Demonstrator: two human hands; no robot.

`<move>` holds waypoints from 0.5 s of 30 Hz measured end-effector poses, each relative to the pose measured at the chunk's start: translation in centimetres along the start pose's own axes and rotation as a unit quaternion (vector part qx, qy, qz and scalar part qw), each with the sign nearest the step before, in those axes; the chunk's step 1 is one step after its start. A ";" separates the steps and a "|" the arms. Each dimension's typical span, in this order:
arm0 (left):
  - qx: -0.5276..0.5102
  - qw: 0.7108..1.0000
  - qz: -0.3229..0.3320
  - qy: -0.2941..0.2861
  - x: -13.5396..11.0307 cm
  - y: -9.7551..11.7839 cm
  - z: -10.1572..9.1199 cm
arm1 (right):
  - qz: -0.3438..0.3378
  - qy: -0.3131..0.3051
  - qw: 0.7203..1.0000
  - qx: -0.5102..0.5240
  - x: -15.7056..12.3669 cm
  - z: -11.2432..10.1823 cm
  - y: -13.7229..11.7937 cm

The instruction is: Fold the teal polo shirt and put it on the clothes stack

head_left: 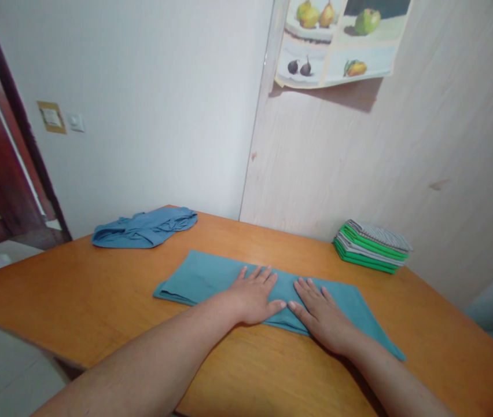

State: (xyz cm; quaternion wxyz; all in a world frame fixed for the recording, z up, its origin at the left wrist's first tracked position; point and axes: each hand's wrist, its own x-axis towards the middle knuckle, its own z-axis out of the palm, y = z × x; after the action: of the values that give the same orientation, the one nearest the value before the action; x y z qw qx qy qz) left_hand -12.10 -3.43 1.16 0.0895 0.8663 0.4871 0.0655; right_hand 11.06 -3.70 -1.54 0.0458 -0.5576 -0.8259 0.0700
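In the head view, resting palm-down with left hand (253, 296) and right hand (322, 317), fingers apart, on a teal cloth (212, 275). Folded into a long, nearly smooth band, layered along the near edge, pointed at the right corner. Lying on the orange-brown table (94, 295).

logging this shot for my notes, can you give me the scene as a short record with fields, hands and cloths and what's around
left hand: flat, fingers spread, on the teal cloth
right hand: flat, palm down, on the same cloth
teal cloth: folded, lying on the wooden table
far left: crumpled blue garment
far right: stack of folded green and grey cloths
wall: poster of painted fruit
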 end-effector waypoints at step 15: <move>-0.023 1.000 0.005 0.018 0.4 -0.3 0.6 | 0.012 0.049 0.990 0.134 2.7 -2.7 -1.6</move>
State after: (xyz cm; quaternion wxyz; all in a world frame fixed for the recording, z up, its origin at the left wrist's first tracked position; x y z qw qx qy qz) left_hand -12.00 -3.01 0.48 0.1007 0.8650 0.4828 0.0925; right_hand 9.00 -1.58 1.33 0.1597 -0.5593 -0.7989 0.1530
